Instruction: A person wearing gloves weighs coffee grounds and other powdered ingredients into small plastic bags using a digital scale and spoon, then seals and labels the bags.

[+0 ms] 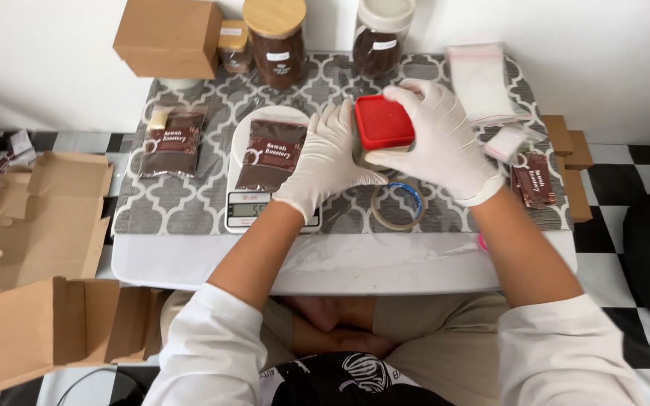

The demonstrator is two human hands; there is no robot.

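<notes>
Both hands wear white gloves and hold a small container with a red square lid above the table. My left hand cups its left side and bottom. My right hand grips its right side and top. Beneath them a brown filled pouch lies on the round white plate of a digital scale. A roll of clear tape lies flat just under the container.
Another brown pouch lies at left on the patterned mat; a smaller one at right. Jars, a cardboard box and clear bags stand at the back. Open cardboard boxes lie on the floor, left.
</notes>
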